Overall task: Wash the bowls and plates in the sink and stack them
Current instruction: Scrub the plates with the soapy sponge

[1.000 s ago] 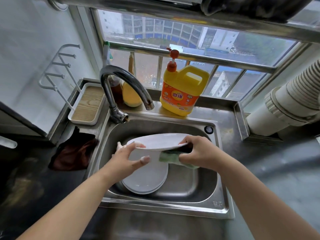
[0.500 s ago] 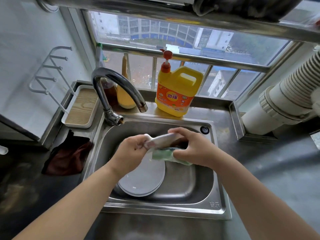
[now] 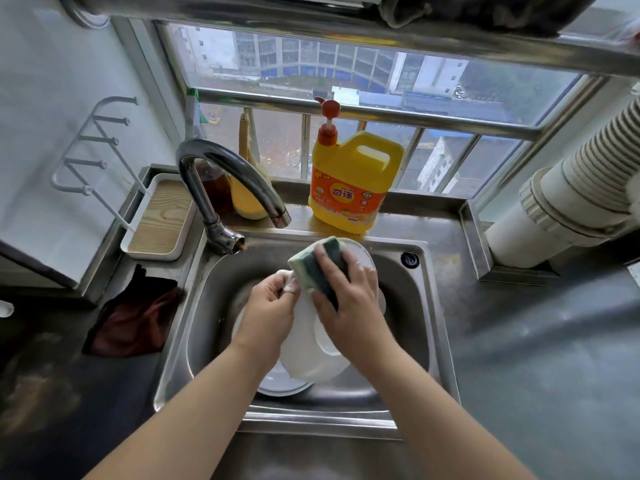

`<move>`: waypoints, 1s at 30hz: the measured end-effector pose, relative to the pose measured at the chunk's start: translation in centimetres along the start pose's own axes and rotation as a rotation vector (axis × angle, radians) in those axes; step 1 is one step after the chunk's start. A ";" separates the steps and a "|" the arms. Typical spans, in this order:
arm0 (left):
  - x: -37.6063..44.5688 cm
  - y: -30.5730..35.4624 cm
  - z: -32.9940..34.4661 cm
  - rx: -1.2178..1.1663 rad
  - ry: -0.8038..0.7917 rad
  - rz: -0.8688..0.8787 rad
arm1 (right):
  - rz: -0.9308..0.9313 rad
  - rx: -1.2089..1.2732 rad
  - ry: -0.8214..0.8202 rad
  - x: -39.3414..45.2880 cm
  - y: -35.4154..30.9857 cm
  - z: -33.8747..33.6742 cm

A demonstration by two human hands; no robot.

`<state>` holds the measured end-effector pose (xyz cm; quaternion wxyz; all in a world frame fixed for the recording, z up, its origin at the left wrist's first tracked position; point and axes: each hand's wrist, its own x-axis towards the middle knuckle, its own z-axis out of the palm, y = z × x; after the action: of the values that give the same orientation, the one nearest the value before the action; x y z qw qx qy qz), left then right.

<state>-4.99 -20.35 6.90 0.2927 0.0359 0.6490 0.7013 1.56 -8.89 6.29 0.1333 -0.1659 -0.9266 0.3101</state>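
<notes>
The sink (image 3: 431, 306) is the landmark here; a white oval plate (image 3: 311, 355) is held up over the middle of its basin, tilted so that its underside and foot ring face the camera, its long axis running from the near rim of the sink up toward the far rim where the yellow detergent jug (image 3: 349, 188) stands just behind; more white plates (image 3: 277, 384) lie flat on the basin floor beneath it, toward the sink's near-left; the right hand (image 3: 349, 303) lies across the plate's upper half with fingers spread fairly flat, pressing a green sponge (image 3: 320, 268) against it; the left hand (image 3: 268, 306) is curled, pinching the plate's left edge with soapy fingertips. The step in hand looks like scrubbing the plate's back; to do it well, I judge the left pinch should stay firm, since the suds make the rim slippery, while the sponge sweeps along the long axis and round the foot ring; keeping the plate low over the basin would limit harm from a slip onto the plates below.
</notes>
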 end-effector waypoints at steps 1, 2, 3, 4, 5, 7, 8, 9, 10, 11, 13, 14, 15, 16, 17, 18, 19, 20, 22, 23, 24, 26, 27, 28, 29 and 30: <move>-0.1 -0.1 0.0 -0.032 0.009 -0.015 | -0.036 -0.001 0.021 0.0 0.0 0.6; -0.2 -0.3 -0.1 -0.058 0.023 -0.032 | -0.061 -0.004 0.050 0.3 0.5 0.9; -0.2 -0.4 -0.2 -0.072 0.040 -0.048 | -0.052 -0.006 0.082 0.7 1.1 1.0; -0.3 -0.5 -0.4 -0.081 0.055 -0.059 | 0.013 0.010 0.097 1.3 2.0 0.8; -0.3 -0.6 -0.5 -0.091 0.067 -0.067 | 0.119 0.042 0.090 2.0 2.8 0.5; -0.5 -0.6 -0.5 -0.112 0.080 -0.075 | 0.309 0.112 0.068 2.9 4.0 0.0; -0.5 -0.5 -0.5 -0.118 0.085 -0.075 | 0.323 0.126 0.070 2.9 3.9 0.0; -0.4 -0.5 -0.6 -0.118 0.090 -0.072 | 0.288 0.140 0.071 2.7 3.2 0.1; -0.3 -0.5 -0.6 -0.116 0.092 -0.067 | 0.212 0.145 0.068 2.2 2.4 0.5; -0.2 -0.6 -0.5 -0.115 0.090 -0.061 | 0.114 0.138 0.061 1.6 1.4 1.0; -0.1 -0.7 -0.4 -0.116 0.086 -0.056 | -0.054 0.092 0.046 0.3 0.2 2.0; -0.1 -0.8 -0.5 -0.121 0.091 -0.060 | -0.095 0.062 0.045 0.3 0.3 2.2; -0.1 -1.0 -0.5 -0.124 0.100 -0.062 | -0.085 0.052 0.055 0.8 0.9 2.1; -0.2 -1.1 -0.6 -0.121 0.114 -0.061 | -0.011 0.069 0.064 1.6 1.7 1.8; -0.3 -1.2 -0.6 -0.113 0.125 -0.059 | 0.105 0.104 0.052 2.5 2.6 1.3; -0.4 -1.3 -0.5 -0.100 0.128 -0.057 | 0.227 0.142 0.038 3.2 3.5 0.9; -0.4 -1.4 -0.4 -0.084 0.126 -0.053 | 0.308 0.151 0.033 3.7 4.1 0.6; -0.4 -1.4 -0.3 -0.067 0.125 -0.046 | 0.329 0.143 0.032 3.8 4.0 0.5; -0.2 -1.4 0.0 -0.049 0.132 -0.034 | 0.227 0.149 0.011 3.2 2.6 0.7; -0.1 -1.3 0.2 -0.056 0.128 -0.031 | 0.123 0.144 -0.006 2.6 1.6 1.0; 0.0 -1.3 0.3 -0.071 0.119 -0.028 | 0.017 0.126 -0.017 1.9 1.0 1.3; 0.0 -1.4 0.4 -0.105 0.118 -0.030 | -0.115 0.064 -0.003 1.5 1.0 1.7; 0.0 -1.5 0.4 -0.115 0.127 -0.032 | -0.094 0.059 0.016 2.0 1.7 1.7; -0.1 -1.6 0.4 -0.116 0.137 -0.032 | -0.013 0.087 0.034 2.7 2.7 1.5; -0.1 -1.7 0.4 -0.116 0.145 -0.031 | 0.109 0.140 0.039 3.3 3.8 1.2; -0.1 -1.7 0.4 -0.120 0.152 -0.028 | 0.250 0.196 0.035 3.9 4.9 0.7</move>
<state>-4.06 -20.07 5.38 0.2543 -0.0441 0.6266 0.7354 -1.11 -4.09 3.23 0.1254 -0.2714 -0.8615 0.4103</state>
